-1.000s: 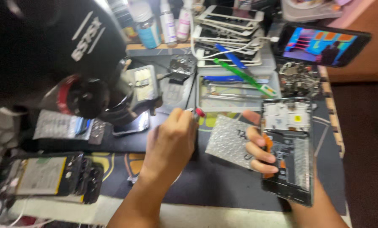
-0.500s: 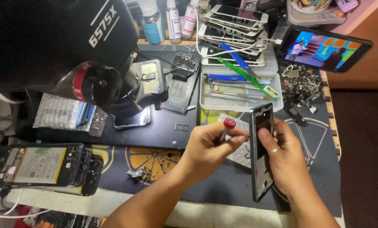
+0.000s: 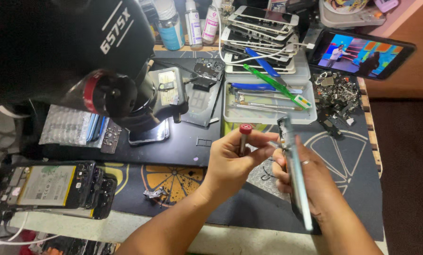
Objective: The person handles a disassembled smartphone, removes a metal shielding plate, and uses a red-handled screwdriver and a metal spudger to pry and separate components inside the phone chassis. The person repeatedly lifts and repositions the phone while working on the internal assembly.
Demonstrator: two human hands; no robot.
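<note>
My left hand (image 3: 232, 163) grips a small screwdriver (image 3: 243, 137) with a red cap, its shaft pointing toward the phone. My right hand (image 3: 310, 182) holds an opened phone (image 3: 294, 174) turned on edge, so I see only its thin side. The two hands are close together above the dark work mat (image 3: 353, 179). A padded silver bag (image 3: 263, 177) lies under them, mostly hidden.
A black microscope (image 3: 93, 61) looms at the left. A white tray (image 3: 268, 101) holds tools and a green brush. Stacked phones (image 3: 263, 28), bottles (image 3: 171, 23), a playing tablet (image 3: 362, 54), a heap of small parts (image 3: 336, 97) and an opened phone (image 3: 51, 186) surround the mat.
The right hand has lifted the phone off the mat and turned it on edge. The left hand has come in beside it with the screwdriver.
</note>
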